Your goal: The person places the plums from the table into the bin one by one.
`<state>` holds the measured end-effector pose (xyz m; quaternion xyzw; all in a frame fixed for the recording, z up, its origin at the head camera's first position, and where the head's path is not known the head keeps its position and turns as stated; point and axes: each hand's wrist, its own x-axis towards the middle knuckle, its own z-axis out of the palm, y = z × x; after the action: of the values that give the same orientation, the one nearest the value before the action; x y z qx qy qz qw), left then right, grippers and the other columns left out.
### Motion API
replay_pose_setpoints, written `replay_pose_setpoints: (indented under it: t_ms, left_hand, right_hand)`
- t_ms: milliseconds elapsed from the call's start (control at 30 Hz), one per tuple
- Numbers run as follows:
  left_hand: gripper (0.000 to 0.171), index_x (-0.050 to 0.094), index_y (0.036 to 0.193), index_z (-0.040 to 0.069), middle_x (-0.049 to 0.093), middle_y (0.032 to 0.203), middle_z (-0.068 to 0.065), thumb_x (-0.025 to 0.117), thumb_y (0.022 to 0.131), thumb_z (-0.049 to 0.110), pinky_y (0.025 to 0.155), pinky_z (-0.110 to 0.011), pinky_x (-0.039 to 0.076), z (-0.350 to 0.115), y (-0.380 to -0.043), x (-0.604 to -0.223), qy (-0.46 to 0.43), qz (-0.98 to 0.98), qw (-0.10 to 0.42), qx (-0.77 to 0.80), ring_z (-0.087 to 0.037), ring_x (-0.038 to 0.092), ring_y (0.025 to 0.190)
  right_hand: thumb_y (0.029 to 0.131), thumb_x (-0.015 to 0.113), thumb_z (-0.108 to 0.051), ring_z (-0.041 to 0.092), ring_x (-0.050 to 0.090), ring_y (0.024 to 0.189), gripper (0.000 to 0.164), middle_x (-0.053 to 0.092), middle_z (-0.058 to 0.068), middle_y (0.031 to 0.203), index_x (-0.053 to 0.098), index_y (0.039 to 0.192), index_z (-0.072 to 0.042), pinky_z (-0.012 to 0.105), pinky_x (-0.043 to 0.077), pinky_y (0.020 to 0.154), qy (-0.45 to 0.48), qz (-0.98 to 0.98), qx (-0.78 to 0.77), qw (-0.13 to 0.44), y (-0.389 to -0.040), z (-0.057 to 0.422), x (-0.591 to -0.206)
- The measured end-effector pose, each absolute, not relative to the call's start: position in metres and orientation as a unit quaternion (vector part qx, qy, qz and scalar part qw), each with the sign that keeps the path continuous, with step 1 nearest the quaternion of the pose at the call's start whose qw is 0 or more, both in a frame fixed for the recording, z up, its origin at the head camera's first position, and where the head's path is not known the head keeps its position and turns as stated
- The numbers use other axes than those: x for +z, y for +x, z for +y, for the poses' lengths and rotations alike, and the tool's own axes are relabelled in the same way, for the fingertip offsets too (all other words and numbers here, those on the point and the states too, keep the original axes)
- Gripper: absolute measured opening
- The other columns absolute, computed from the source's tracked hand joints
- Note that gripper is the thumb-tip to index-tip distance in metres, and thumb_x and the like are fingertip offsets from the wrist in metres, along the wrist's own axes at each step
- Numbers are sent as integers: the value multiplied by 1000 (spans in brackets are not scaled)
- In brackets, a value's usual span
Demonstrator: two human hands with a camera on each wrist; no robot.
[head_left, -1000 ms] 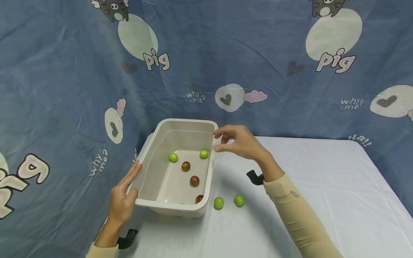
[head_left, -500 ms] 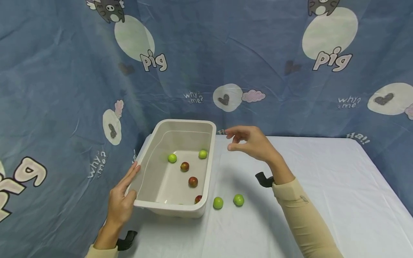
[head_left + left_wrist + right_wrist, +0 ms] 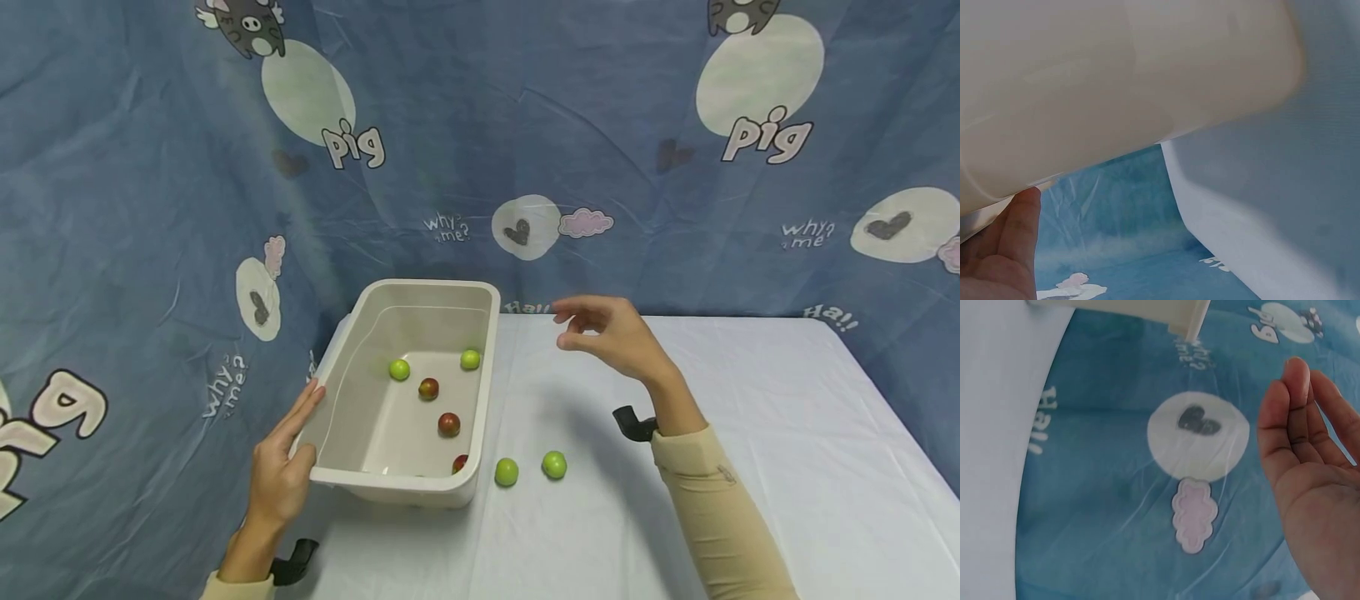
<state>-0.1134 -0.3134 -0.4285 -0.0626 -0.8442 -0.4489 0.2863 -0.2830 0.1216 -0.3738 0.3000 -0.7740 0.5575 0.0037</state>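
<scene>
A cream plastic bin stands at the left of the white table. Inside lie two small green fruits and several reddish-brown ones, one partly hidden by the right rim. My left hand holds the bin's near-left rim, thumb at the front and fingers along the side; the left wrist view shows its fingertips against the bin's outer wall. Nothing is in my right hand, raised over the table to the bin's right with fingers loosely bent. Two green fruits sit on the cloth beside the bin.
A white cloth covers the table. A blue printed curtain hangs behind it and along the left side. Each wrist wears a black strap mount.
My right hand has moved right, away from the bin's right rim, with its fingers in much the same bend. My left hand, the bin and the fruits stay put.
</scene>
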Motion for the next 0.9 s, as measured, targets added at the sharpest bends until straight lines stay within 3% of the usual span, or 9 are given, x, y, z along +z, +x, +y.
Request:
replay_pose_setpoints:
  t_ms: [300,900]
  left_hand:
    - [75,60,142,6,52,150,-8,43,74,-19,106,-15,33,-315,-114,-427,-67,-843,290,-447,-19,45,141]
    - [72,61,142,7,52,151,-8,44,76,-16,106,-14,33,-313,-113,-429,-59,-841,283,-458,-18,45,140]
  right_hand:
    - [86,83,-18,27,64,91,48,70,9,110,68,130,-5,32,52,77,276,-787,552,6,-277,136,-385]
    - [85,82,-12,27,65,90,43,71,11,111,70,126,-5,28,54,77,235,-768,596,-21,-254,138,-426]
